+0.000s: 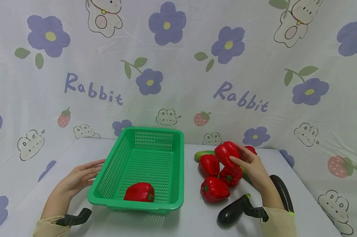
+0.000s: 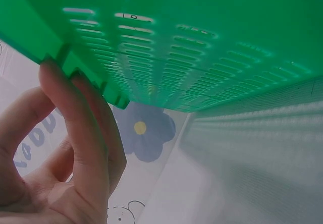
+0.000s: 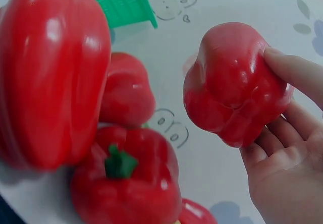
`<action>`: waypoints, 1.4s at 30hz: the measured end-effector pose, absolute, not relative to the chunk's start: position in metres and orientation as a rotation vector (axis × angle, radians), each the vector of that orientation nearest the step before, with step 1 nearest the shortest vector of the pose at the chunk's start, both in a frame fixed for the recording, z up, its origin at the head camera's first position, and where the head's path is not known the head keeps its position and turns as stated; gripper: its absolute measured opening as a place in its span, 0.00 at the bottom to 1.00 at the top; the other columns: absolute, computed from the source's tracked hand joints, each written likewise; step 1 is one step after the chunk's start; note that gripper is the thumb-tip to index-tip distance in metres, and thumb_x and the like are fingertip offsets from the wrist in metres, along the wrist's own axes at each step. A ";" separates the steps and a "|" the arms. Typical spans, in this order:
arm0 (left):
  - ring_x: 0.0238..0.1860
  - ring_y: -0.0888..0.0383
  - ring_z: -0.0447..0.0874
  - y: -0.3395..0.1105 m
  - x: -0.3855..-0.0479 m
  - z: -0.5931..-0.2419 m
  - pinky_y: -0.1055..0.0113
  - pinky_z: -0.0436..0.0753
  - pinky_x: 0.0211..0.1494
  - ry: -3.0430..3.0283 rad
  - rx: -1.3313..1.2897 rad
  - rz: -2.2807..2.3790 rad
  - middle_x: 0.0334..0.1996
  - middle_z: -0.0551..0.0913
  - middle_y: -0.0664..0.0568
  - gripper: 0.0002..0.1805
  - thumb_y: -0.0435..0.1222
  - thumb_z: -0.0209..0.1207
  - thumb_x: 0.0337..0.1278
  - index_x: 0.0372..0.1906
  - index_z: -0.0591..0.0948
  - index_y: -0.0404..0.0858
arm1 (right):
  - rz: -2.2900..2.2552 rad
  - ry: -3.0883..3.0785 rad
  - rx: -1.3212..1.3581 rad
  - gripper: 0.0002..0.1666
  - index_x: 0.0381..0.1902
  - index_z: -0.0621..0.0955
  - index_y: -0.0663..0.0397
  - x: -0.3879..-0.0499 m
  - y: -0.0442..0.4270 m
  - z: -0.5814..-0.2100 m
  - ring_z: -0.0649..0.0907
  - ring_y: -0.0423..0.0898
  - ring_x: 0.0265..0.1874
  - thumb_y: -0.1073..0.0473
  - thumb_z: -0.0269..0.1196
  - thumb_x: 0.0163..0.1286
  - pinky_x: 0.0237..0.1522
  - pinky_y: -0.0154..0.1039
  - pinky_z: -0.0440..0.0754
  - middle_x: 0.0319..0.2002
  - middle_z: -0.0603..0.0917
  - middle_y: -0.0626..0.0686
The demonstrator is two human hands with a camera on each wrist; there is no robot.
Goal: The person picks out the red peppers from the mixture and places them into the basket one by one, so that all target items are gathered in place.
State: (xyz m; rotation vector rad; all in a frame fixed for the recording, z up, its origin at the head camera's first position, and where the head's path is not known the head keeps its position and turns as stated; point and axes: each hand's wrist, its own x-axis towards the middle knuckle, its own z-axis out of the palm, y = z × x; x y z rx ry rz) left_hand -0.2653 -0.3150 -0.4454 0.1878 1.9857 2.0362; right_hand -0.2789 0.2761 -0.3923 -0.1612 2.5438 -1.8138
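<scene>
My right hand [image 1: 252,166] holds a red bell pepper [image 1: 227,154] between thumb and fingers, raised over the other peppers. In the right wrist view, that pepper's lobed bottom faces the camera. Beneath and beside it are more red bell peppers, one at the front [image 1: 215,190], one at the left [image 1: 209,165] and one with a green stem [image 3: 123,168]. My left hand [image 1: 79,177] is at the left side of a green basket [image 1: 92,194], its fingertips touching the rim from outside in the left wrist view. Inside the basket lies a red bell pepper [image 1: 139,192].
A dark eggplant [image 1: 232,212] lies in front of the peppers, and a long dark vegetable [image 1: 282,192] lies right of my right forearm. Part of a green vegetable [image 1: 203,154] shows behind the peppers. A patterned cloth [image 1: 178,65] hangs behind the white table [image 1: 193,220].
</scene>
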 end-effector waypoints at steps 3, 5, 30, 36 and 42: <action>0.51 0.70 0.83 -0.315 -0.265 -0.445 0.65 0.82 0.52 1.996 0.189 2.029 0.49 0.84 0.71 0.20 0.35 0.49 0.73 0.64 0.76 0.51 | -1.828 2.524 -0.182 0.45 0.76 0.59 0.40 -0.284 0.269 -0.392 0.63 0.56 0.74 0.44 0.65 0.66 0.65 0.52 0.73 0.75 0.63 0.54; 0.51 0.69 0.83 -0.315 -0.265 -0.445 0.65 0.81 0.52 1.999 0.195 2.026 0.49 0.84 0.71 0.20 0.34 0.49 0.73 0.65 0.75 0.50 | -1.835 2.511 -0.192 0.45 0.76 0.59 0.40 -0.287 0.264 -0.392 0.63 0.55 0.74 0.44 0.65 0.65 0.65 0.53 0.73 0.75 0.63 0.53; 0.51 0.68 0.84 -0.315 -0.265 -0.445 0.64 0.83 0.51 1.940 0.232 2.055 0.49 0.84 0.70 0.19 0.33 0.47 0.74 0.56 0.80 0.57 | -1.841 2.394 -0.417 0.38 0.69 0.68 0.30 -0.306 0.179 -0.372 0.71 0.53 0.68 0.49 0.68 0.63 0.64 0.57 0.74 0.67 0.74 0.48; 0.51 0.69 0.83 -0.316 -0.265 -0.444 0.64 0.82 0.52 1.944 0.216 2.047 0.49 0.84 0.70 0.19 0.33 0.47 0.74 0.57 0.79 0.57 | -1.832 2.386 -0.463 0.38 0.69 0.69 0.31 -0.308 0.162 -0.366 0.73 0.52 0.66 0.50 0.69 0.63 0.58 0.54 0.79 0.65 0.75 0.48; 0.51 0.69 0.83 -0.316 -0.265 -0.443 0.63 0.82 0.52 1.958 0.201 2.036 0.49 0.84 0.70 0.19 0.33 0.47 0.74 0.58 0.79 0.56 | -1.824 2.375 -0.499 0.37 0.68 0.70 0.30 -0.309 0.145 -0.360 0.74 0.51 0.65 0.51 0.69 0.62 0.55 0.49 0.81 0.64 0.76 0.46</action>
